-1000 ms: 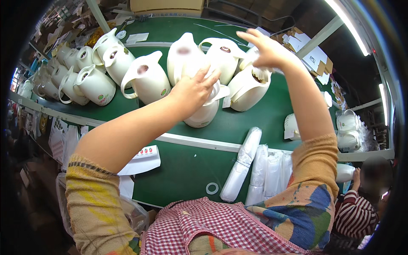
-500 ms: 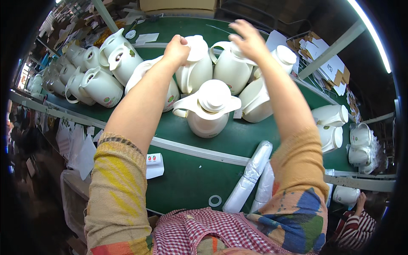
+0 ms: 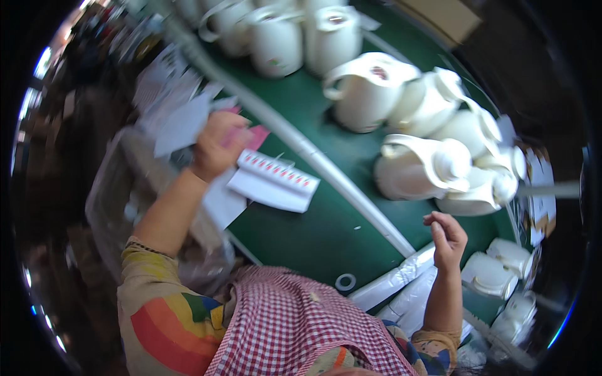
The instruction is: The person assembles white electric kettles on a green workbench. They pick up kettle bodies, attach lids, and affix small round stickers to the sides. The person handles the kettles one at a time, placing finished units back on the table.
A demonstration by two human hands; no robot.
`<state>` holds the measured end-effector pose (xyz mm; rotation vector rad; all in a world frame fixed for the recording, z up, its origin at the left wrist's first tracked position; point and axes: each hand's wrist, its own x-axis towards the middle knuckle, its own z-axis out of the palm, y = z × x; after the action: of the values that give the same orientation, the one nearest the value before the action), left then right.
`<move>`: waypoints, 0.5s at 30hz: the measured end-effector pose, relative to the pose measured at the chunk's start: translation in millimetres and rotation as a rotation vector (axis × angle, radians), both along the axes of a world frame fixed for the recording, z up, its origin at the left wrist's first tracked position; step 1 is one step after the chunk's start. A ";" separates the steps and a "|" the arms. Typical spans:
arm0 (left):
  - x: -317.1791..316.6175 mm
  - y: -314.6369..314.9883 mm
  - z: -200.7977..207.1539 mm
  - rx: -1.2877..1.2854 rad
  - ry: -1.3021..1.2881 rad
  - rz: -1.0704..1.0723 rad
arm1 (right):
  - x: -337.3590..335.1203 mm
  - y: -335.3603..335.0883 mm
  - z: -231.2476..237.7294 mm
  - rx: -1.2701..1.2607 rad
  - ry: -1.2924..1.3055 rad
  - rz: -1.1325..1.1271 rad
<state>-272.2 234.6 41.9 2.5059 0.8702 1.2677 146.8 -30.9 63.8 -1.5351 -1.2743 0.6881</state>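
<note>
My left hand (image 3: 219, 147), smeared by motion, is at the table's left edge with its fingers curled over a piece of pink paper (image 3: 259, 136). Beside it lies a white folded label sheet (image 3: 276, 182) printed with a row of red marks. On the right my right hand (image 3: 448, 239) is empty, its fingers loosely bent and the thumb apart from them. Just beyond that hand stands a white jug with a lid (image 3: 417, 168). Several similar white jugs crowd behind it, among them a lidless jug (image 3: 367, 94).
A white rail (image 3: 313, 153) crosses the green table. Rolls of clear plastic bags (image 3: 395, 276) and a white ring (image 3: 345, 282) lie near me. Left of the table is a plastic-lined bin (image 3: 119, 207). More white jugs (image 3: 489, 276) lie at the right.
The view has swung left. Both hands have come away from the jugs: the left to the pink paper at the table's left edge, the right back toward me, lower than the jugs.
</note>
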 end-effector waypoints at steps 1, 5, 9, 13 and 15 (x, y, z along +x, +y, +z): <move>-75.0 -4.1 -18.4 -0.218 -0.064 0.297 | -28.7 9.5 -9.8 -0.039 0.091 0.046; -326.2 -58.6 -78.3 -0.505 -0.075 0.856 | -165.4 62.5 -19.2 -0.171 0.062 0.421; -462.4 -152.3 -174.6 -0.992 0.057 1.067 | -342.8 132.4 -12.8 -0.128 -0.129 0.911; -506.9 -207.3 -270.5 -1.308 0.083 0.938 | -526.9 169.1 -47.8 -0.120 -0.173 1.201; -503.2 -226.3 -321.0 -1.114 0.380 0.842 | -609.6 176.7 -95.2 -0.130 -0.403 1.328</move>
<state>-775.4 8.3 -279.1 1.4535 2.0892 0.1676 -462.8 145.8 -31.4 -0.7411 -2.6015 1.3041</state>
